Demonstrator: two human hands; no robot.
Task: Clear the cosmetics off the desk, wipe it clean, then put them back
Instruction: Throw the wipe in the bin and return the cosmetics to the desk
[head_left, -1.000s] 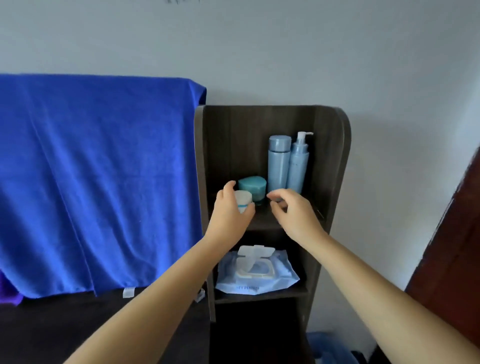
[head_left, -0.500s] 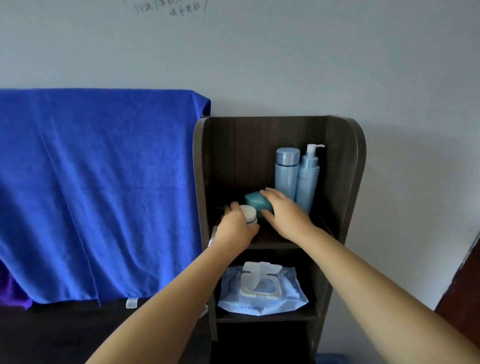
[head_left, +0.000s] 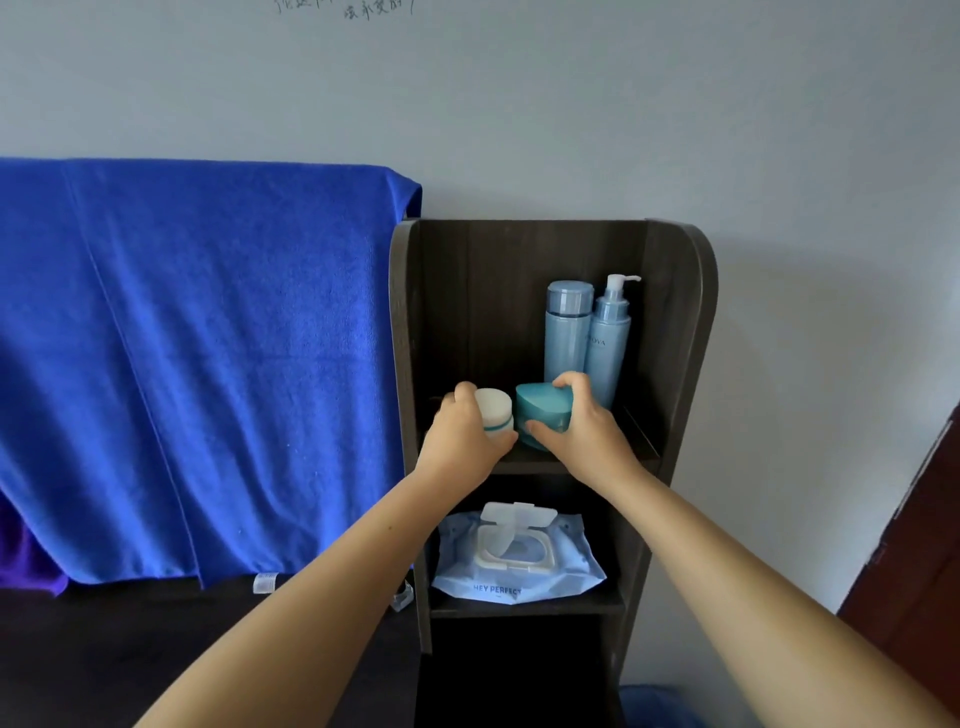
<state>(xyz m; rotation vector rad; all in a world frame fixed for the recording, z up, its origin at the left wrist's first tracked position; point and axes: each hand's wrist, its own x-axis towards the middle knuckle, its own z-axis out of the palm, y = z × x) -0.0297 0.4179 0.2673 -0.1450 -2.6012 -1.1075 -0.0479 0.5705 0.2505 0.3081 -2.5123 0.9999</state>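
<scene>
On the upper shelf of a dark wooden rack (head_left: 680, 332) my left hand (head_left: 462, 441) grips a small white jar (head_left: 494, 410) with a teal band. Beside it my right hand (head_left: 587, 431) closes around a teal jar (head_left: 543, 410), tilted toward me. Behind them stand a tall light-blue bottle (head_left: 567, 332) and a light-blue pump bottle (head_left: 609, 338), upright against the back right corner.
A pack of wet wipes (head_left: 519, 558) with its lid flipped up lies on the lower shelf. A blue towel (head_left: 197, 364) hangs to the left above a dark desk surface (head_left: 104, 660). A dark red door edge (head_left: 914, 545) is at the right.
My right hand moved from in front of the shelf onto the teal jar and closed on it, tilting it. My left hand kept hold of the white jar.
</scene>
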